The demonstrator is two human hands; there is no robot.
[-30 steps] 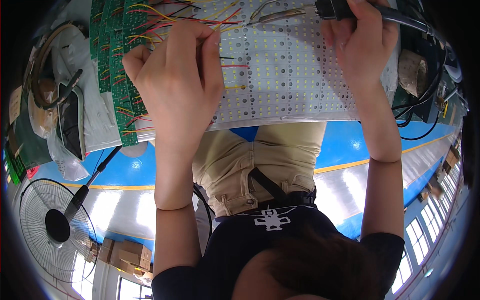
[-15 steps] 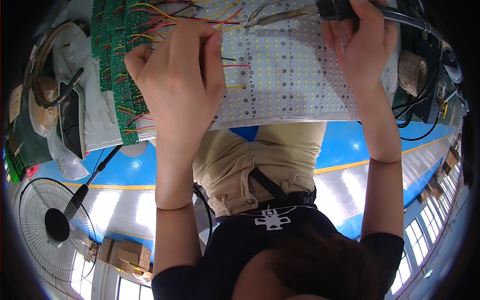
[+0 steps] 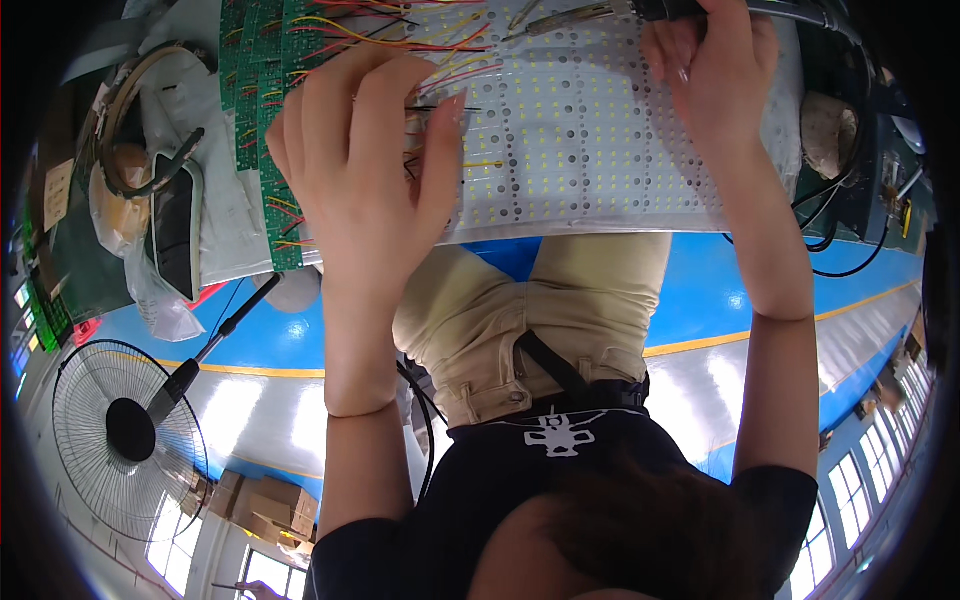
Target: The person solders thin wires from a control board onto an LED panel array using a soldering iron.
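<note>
My left hand (image 3: 365,165) hovers at the left part of a white board (image 3: 545,130) dotted with small yellowish squares and dark holes. Its fingers bend over the wires while the thumb stands apart from them. A black wire (image 3: 470,109) passes by the thumb tip, and I see no wire pinched. Red, yellow and black wires (image 3: 440,45) run from overlapping green circuit boards (image 3: 285,190) onto the white board. At the upper right, my right hand (image 3: 720,90) grips the dark handle of a soldering iron (image 3: 580,17), whose metal end points left above the board.
Left on the bench lie a coiled tube (image 3: 105,130), plastic bags (image 3: 165,310) and a dark flat item with a pale rim (image 3: 178,230). Black cables (image 3: 868,150) and a pale rounded object (image 3: 828,135) are on the right. A fan (image 3: 130,430) stands at lower left.
My left thumb and index finger have moved apart from their closer pose, and the left hand is lower over the wires. The soldering iron has shifted slightly upward. The whole view has shifted somewhat.
</note>
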